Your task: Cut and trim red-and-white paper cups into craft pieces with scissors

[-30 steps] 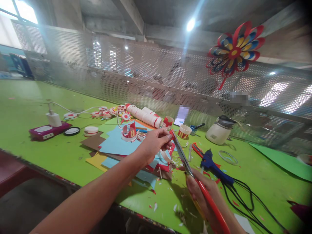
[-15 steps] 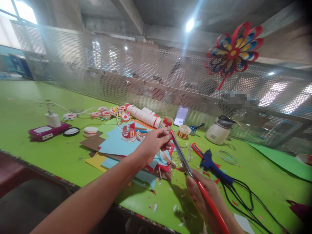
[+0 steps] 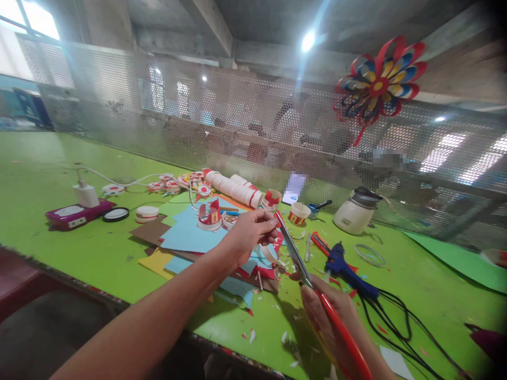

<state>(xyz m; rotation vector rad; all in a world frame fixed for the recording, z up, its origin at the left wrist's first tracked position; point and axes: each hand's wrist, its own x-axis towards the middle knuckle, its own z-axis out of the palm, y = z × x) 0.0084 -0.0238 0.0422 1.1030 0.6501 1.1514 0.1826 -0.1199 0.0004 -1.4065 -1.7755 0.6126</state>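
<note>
Since the right hand (image 3: 330, 316) runs off the bottom edge, you only get part of it. Its grip is wrapped closed around the red handles of the scissors (image 3: 298, 257), though the finger loops themselves are hidden under the hand. The blades look closed or nearly so, hard to say at this angle, and they point up and away over the green worktop (image 3: 59, 248). The left hand (image 3: 245, 235) has its grip pinched shut, thumb against fingers, on a red paper scrap (image 3: 279, 218) right at the blade tip; the scrap is tiny and mostly covered, so I can't make out its shape. Counting stuff: one blue glue gun (image 3: 348, 270) just right of the scissors, one stack of paper cups (image 3: 233, 189) lying on its side, two loose cups (image 3: 299, 214) beyond the hands, one white pot (image 3: 356, 212), one paper flower (image 3: 380, 82) up on the mesh — and a pile of coloured sheets (image 3: 186, 236) below the left hand, too overlapped to count.
</note>
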